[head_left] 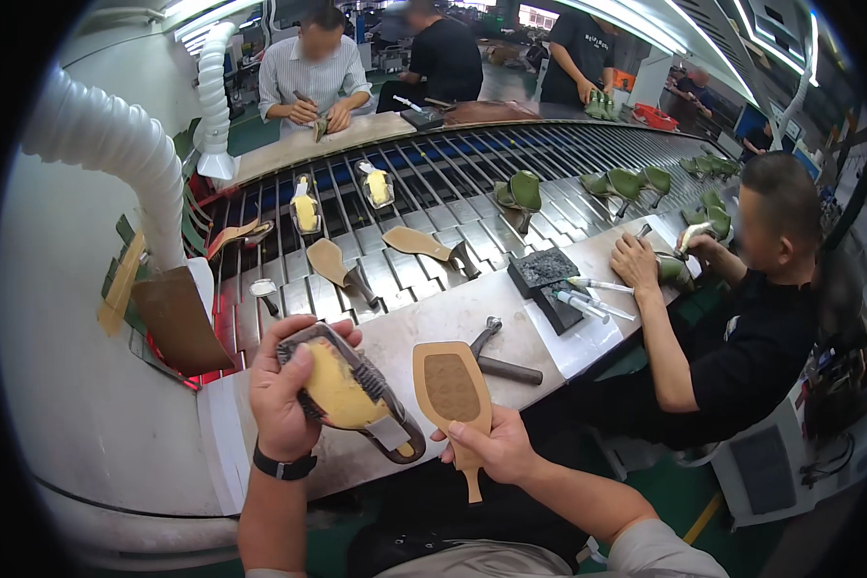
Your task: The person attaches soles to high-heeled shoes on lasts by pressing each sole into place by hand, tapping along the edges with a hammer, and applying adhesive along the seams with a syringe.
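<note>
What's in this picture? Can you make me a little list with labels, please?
Left hand: holding a yellow-bottomed shoe
Right hand: holding a tan sole by its narrow part
Bench: a hammer lying beyond the right hand
Metal slats: two tan heeled soles, some green heeled shoes
Person at right: handling a green shoe

Passable forward over tabletop (407, 320), between yellow-bottomed shoe (342, 385) and hammer (511, 370), then onto conveyor (496, 241); obstructed there by two tan heeled soles (416, 241). Tight between shoe and tan insole (453, 385). Blocked ahead of right hand (499, 445) by hammer, farther right by black tray (543, 270), syringes (584, 303), co-worker's forearm (669, 342). Hemmed in at left by brown board (185, 320), white hose (159, 183).
</note>
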Demonstrator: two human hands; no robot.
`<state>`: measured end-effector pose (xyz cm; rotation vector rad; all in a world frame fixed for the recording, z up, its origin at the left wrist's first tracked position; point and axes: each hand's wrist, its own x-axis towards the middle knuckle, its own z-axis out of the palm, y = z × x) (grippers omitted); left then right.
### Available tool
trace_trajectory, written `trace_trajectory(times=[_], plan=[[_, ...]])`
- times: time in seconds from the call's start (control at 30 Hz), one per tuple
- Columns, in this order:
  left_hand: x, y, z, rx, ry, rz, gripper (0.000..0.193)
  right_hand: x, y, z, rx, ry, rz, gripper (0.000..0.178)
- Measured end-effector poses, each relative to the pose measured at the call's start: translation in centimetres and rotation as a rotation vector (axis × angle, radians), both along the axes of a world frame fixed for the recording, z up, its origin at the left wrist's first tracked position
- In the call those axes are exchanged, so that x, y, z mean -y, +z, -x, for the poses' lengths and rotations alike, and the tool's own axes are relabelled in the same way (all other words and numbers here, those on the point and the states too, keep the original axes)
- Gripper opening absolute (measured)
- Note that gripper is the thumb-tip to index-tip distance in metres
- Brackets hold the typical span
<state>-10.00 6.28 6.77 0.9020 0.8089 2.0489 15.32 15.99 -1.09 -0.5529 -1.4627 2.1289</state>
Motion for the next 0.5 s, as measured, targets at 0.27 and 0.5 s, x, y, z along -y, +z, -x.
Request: trace_trajectory(times=[0.27,0.5], plan=[[0.2,0.0,-0.2,-0.019,-0.036,0.058,0.039,0.8,-0.7,-0.4,0.026,-0.047,0.062,0.032],[0.2,1.1,-0.7,-0.034,-0.102,0.119,0.046,2.2,0.9,-1.3,-0.079,-0.137,0.067,0.026]])
